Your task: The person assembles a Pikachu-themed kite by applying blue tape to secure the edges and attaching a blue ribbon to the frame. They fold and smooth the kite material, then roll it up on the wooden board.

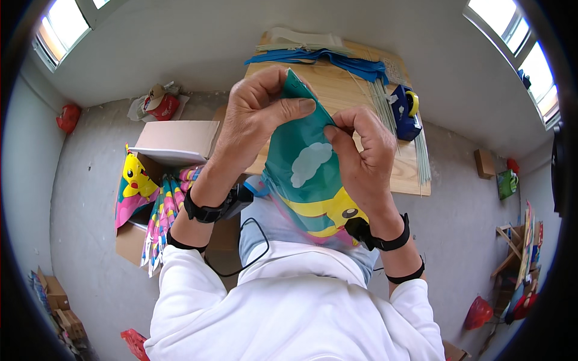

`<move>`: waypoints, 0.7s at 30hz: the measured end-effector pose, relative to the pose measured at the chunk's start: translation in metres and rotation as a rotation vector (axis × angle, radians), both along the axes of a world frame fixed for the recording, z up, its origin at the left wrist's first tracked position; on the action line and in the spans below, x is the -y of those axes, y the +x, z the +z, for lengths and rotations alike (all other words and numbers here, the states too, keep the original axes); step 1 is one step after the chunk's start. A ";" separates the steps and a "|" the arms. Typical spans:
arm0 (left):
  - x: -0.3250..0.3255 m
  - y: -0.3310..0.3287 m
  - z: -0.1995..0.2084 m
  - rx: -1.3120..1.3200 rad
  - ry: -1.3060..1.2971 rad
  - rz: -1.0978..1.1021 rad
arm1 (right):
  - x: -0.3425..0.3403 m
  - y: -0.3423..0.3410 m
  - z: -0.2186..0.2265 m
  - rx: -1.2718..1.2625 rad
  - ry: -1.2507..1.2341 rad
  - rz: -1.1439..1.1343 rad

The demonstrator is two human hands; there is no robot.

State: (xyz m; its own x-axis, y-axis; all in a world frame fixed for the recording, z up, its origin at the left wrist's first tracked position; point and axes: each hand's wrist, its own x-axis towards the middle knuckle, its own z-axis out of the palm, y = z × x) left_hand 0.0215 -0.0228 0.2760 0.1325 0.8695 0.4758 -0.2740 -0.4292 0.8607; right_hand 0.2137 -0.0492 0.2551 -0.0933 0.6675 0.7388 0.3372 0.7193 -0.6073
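Observation:
A thin teal plastic sheet (283,153), printed with a white cloud and a yellow cartoon figure, hangs down in front of my chest and over my lap. Its upper edge is pinched by my left hand (256,114), whose thumb lies flat across the front near the top corner. Lower along the same slanting edge, my right hand (368,153) grips between thumb and bent forefinger. The bottom of the sheet is partly hidden behind my right wrist. Both wrists carry black straps with small devices.
Ahead stands a wooden table (328,84) with blue strips (325,56), long thin rods (385,114) and a blue tape dispenser (404,114). At my left, an open cardboard box (180,133) holds rolled printed sheets (161,219). A black cable (265,237) loops by my lap.

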 end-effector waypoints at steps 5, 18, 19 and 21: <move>-0.006 -0.011 0.027 -0.447 0.413 0.315 | -0.004 0.001 -0.005 0.032 0.073 -0.027; -0.019 -0.038 0.038 -0.498 0.058 -0.019 | -0.008 0.008 -0.009 0.040 0.120 -0.046; -0.021 -0.040 0.036 -0.504 0.077 -0.026 | -0.008 0.008 -0.010 0.040 0.113 -0.048; -0.020 -0.036 0.035 -0.528 0.083 -0.005 | -0.008 0.008 -0.013 0.041 0.119 -0.052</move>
State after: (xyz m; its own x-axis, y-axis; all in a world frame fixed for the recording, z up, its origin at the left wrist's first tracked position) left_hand -0.0145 -0.0032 0.3113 0.3763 0.8306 0.4105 0.1847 -0.5014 0.8452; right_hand 0.2222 -0.0413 0.2424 -0.0920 0.5804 0.8091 0.3989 0.7660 -0.5041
